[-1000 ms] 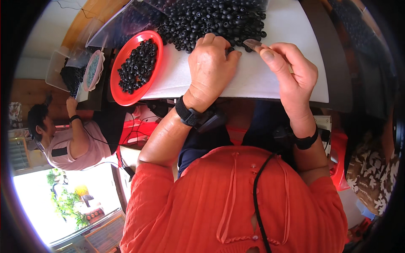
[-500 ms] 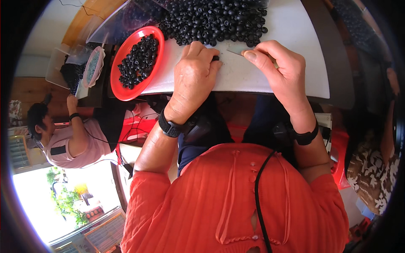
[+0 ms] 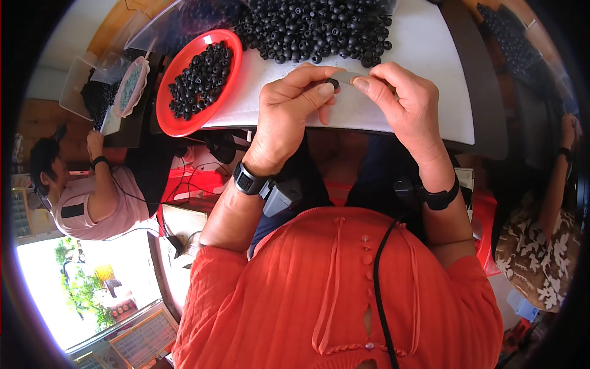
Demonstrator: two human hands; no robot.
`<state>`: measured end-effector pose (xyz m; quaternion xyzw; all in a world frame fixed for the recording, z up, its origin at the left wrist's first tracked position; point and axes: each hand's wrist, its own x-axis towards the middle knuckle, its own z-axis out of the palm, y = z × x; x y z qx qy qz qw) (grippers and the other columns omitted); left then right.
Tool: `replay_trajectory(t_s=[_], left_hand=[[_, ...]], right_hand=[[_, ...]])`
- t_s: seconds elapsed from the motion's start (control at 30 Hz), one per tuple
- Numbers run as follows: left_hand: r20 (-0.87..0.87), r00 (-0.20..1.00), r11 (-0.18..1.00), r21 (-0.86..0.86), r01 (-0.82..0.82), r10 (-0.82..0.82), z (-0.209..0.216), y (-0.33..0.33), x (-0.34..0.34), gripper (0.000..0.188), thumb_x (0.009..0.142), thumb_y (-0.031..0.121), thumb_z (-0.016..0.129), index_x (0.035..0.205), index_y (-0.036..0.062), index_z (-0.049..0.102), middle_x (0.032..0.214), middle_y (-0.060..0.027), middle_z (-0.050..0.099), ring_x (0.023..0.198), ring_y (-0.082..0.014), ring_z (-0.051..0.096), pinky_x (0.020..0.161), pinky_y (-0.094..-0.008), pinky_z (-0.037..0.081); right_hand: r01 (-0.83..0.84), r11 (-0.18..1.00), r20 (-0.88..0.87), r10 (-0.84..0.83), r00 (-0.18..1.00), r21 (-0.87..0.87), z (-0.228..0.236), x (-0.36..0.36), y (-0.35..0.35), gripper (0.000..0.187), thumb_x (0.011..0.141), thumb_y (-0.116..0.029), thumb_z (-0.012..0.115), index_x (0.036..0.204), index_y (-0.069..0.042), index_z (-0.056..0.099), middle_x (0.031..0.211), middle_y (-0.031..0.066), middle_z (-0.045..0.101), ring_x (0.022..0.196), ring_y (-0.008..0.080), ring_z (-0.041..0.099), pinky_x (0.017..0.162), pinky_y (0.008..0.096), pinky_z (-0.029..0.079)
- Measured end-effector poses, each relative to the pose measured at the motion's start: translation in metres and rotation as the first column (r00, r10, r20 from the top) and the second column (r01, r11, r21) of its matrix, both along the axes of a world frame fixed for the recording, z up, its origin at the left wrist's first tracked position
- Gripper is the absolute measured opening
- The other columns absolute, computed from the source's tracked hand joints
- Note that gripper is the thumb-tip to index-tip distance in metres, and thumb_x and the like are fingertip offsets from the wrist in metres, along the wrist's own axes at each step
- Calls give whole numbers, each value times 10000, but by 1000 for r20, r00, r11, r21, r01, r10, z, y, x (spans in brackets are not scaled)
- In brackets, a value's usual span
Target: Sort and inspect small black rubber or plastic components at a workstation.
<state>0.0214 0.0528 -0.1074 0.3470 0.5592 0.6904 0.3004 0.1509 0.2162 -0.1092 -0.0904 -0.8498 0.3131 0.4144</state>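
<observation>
Between the thumb and fingers of my left hand [image 3: 289, 111] is a small round black piece [image 3: 332, 82], like a bead or ring. My right hand [image 3: 402, 101] pinches a thin, flat, greyish blade [image 3: 348, 76], whose tip reaches up to the black piece; whether it touches cannot be made out. Both hands are raised over the near edge of the white work surface [image 3: 424, 67]. Just beyond them lies a large heap of the same black pieces [image 3: 316, 31]. Left of my left hand, a red oval plate [image 3: 165, 111] holds many more pieces [image 3: 203, 77].
A clear plastic bin [image 3: 160, 27] stands at the far left behind the plate. Farther left, a person in a pink shirt [image 3: 107, 206] works beside a pink dish [image 3: 134, 80]. At the right edge sits another person in patterned clothing [image 3: 534, 252]. Dark cables [image 3: 196, 166] hang below the table.
My left hand has turned and lifted from the surface, bringing the black piece up to the blade. The right hand has shifted slightly, with the blade still pinched.
</observation>
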Motion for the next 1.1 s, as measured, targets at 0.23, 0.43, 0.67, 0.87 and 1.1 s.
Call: replay_trajectory(t_s=[0.23, 0.43, 0.67, 0.87, 1.1], left_hand=[[215, 976, 996, 86, 12, -30, 0, 0, 3, 255, 1014, -12, 600, 1246, -50, 700, 953, -110, 717, 794, -149, 668, 653, -263, 556], [240, 969, 995, 100, 30, -53, 2, -1, 5, 258, 1029, -25, 572, 1252, -51, 697, 953, -118, 712, 811, -154, 671, 657, -272, 570], [195, 977, 992, 103, 71, -90, 0, -2, 4, 301, 1043, 10, 562, 1317, -89, 636, 1002, -157, 704, 841, -182, 671, 658, -287, 564], [264, 963, 989, 147, 14, -53, -2, 0, 7, 254, 1032, -37, 545, 1235, -56, 696, 900, -121, 706, 738, -159, 661, 601, -284, 567], [328, 945, 987, 157, -37, -17, 1, 2, 9, 242, 1029, -37, 550, 1221, -76, 691, 975, -159, 715, 766, -177, 679, 601, -293, 570]], right_hand=[[-16, 1000, 9, 16, 1000, -26, 0, 2, 0, 247, 911, -241, 798, 798, -66, 666, 616, 70, 603, 504, 216, 566, 493, 345, 425], [-35, 999, 2, 35, 999, -20, 1, 3, 1, 244, 907, -233, 804, 794, -66, 665, 611, 72, 596, 500, 213, 559, 492, 344, 421], [-64, 997, 2, 64, 998, -33, -1, 4, 2, 232, 904, -216, 807, 801, -60, 670, 610, 73, 591, 499, 209, 552, 492, 342, 419], [-86, 996, 9, 86, 996, -41, 0, 3, 1, 235, 901, -215, 808, 797, -56, 670, 617, 72, 593, 506, 207, 554, 491, 343, 418], [-146, 984, 28, 144, 989, 103, -3, 4, 4, 226, 890, -200, 820, 799, -49, 677, 618, 64, 600, 515, 187, 558, 496, 329, 420]])
